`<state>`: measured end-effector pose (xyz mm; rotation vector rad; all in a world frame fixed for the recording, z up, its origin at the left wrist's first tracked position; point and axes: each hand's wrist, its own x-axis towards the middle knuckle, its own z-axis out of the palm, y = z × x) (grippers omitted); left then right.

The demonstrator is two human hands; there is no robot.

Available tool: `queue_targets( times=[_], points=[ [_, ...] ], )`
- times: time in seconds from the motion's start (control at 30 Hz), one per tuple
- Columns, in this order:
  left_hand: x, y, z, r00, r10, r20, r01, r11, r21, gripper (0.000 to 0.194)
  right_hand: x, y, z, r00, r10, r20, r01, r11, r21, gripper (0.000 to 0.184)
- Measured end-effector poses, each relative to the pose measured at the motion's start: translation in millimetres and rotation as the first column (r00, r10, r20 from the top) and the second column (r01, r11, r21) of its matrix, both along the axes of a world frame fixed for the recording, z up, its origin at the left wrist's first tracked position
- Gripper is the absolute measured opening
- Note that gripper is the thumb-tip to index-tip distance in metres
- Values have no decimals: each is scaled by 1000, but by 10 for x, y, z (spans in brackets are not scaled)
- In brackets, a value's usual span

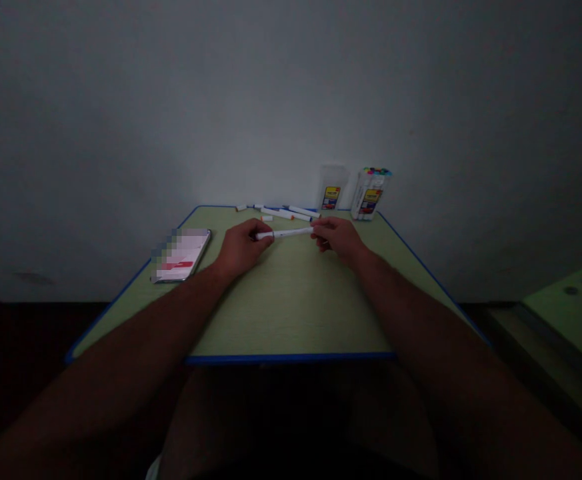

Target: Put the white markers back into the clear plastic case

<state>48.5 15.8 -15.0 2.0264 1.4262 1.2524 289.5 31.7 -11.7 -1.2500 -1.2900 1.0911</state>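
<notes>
A white marker [293, 233] lies level between my two hands, just over the far half of the table. My left hand [241, 248] is closed around its left end, thumb and fingers pinching near a dark ring on the barrel. At the right end, the fingertips of my right hand [339, 237] are pinched on the marker. Whether the left piece is a separate cap I cannot tell. Just behind the hands are several loose white markers [299, 211] with coloured ends. A short white cap-like piece [267, 219] lies close to my left hand.
A clear plastic case [331, 183] with a yellow label stands at the back, against the wall. Right of it is a similar case [369, 195] full of markers with coloured tops. A phone [185, 255] lies at the left. Blue edging borders the pale green table [291, 313].
</notes>
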Motion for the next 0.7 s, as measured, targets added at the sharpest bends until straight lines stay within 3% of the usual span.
queue_targets(
  times=[0.23,0.5,0.7],
  points=[
    [76,-106,40,998,-57,18,56,998,19,15,-14,5,-13,996,28,84,-18,993,-114,2],
    [58,-74,12,999,-42,6,42,997,67,15,-24,-18,10,994,35,106,-23,993,-114,11],
    [29,-5,2,1000,26,9,-27,999,33,13,-14,-35,41,998,25,51,-22,998,-60,15]
  ],
)
